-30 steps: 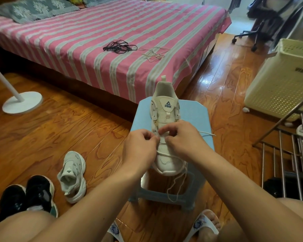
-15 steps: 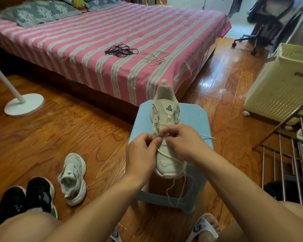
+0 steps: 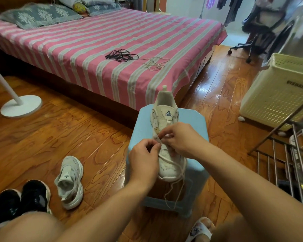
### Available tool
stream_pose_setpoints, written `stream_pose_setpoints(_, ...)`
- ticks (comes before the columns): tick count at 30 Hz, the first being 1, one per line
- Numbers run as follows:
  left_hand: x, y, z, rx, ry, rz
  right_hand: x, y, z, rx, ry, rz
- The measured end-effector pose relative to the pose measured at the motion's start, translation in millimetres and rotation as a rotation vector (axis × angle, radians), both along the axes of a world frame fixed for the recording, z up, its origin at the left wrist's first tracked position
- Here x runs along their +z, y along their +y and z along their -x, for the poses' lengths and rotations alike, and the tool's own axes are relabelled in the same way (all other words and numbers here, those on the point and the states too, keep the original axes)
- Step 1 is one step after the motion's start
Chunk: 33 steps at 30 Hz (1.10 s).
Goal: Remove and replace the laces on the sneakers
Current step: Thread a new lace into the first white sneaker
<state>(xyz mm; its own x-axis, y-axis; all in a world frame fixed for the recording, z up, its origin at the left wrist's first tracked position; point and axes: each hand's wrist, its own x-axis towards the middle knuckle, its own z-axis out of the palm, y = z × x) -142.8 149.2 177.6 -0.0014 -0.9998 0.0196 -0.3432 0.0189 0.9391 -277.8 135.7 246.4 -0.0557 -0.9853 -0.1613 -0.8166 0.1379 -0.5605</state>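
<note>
A blue stool [image 3: 196,117] carried a white sneaker [image 3: 166,123]. The bed [image 3: 77,49] held black laces [image 3: 120,55] and white laces [image 3: 154,62] near its foot edge.

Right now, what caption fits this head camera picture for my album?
Both hands, left and right, thread a lace into a white sneaker on a blue stool.

A white sneaker [image 3: 165,135] stands on the blue stool [image 3: 196,119], toe toward the person, with a white lace [image 3: 175,186] through its low holes and hanging off the front, ends loose.
</note>
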Motion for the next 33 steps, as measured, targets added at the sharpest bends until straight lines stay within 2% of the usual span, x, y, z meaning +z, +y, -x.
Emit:
stream_pose_setpoints(3, 5, -5, -6, -0.015, -0.039, -0.05, -6, 1, 3, -0.009, -0.068, 0.015)
stream_pose_setpoints(8, 13, -7, -1, 0.032, 0.045, -0.083, -7, 1, 6, -0.026, -0.18, 0.011)
stream_pose_setpoints(11, 14, -12, -1, 0.042, 0.149, -0.138, -5, -1, 5, -0.031, -0.178, -0.016)
stream_pose_setpoints(14, 14, -10, -1, -0.004, 0.151, -0.085, -1, -3, 5, -0.005, -0.132, -0.034)
stream_pose_setpoints(19, 16, -15, -10, -0.303, -0.06, 0.114, 0, 0, -2, 0.069, 0.186, 0.033)
stream_pose_setpoints(22, 17, -27, -14, -0.335, -0.227, 0.225, -7, 8, -6, -0.028, 0.172, 0.111)
stream_pose_setpoints(26, 26, -36, -14, -0.412, -0.382, 0.264, -10, 13, -11, -0.123, 0.138, 0.137)
stream_pose_setpoints(30, 32, -43, -19, -0.459, -0.403, 0.31, -6, 17, -18, -0.11, 0.274, 0.254)
stream_pose_setpoints(33, 29, -44, -22, -0.49, -0.409, 0.307, -9, 23, -24, 0.052, 0.527, 0.389)
